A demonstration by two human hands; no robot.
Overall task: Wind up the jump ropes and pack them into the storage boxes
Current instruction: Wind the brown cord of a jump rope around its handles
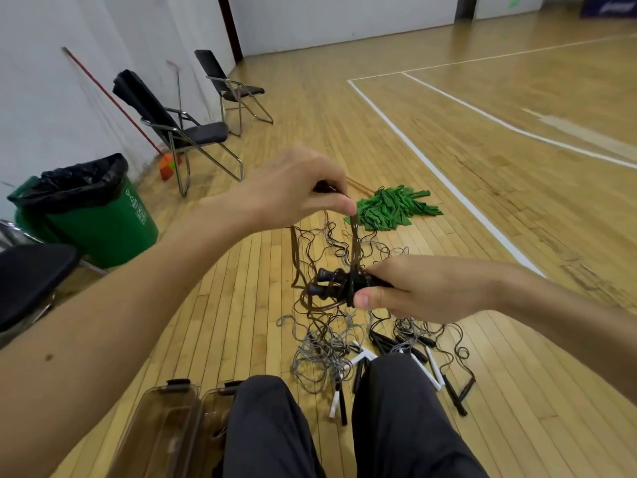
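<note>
Right hand (pixel 406 288) is gripping 2 black handles (pixel 331 282); left hand (pixel 293 188) is pinching their brown rope (pixel 355 243) taut above.

We see the right hand (pixel 424 288) gripping a pair of black handles (pixel 327 282) with brown rope (pixel 355 243) looped around them, while the left hand (pixel 289 188), raised above, pinches that rope taut. Below, a tangle of grey and brown ropes (pixel 324 350) lies on the wooden floor (pixel 517 374). Two clear storage boxes (pixel 165 419) sit beside our left knee. A green mop head (pixel 393 208) lies beyond.
</note>
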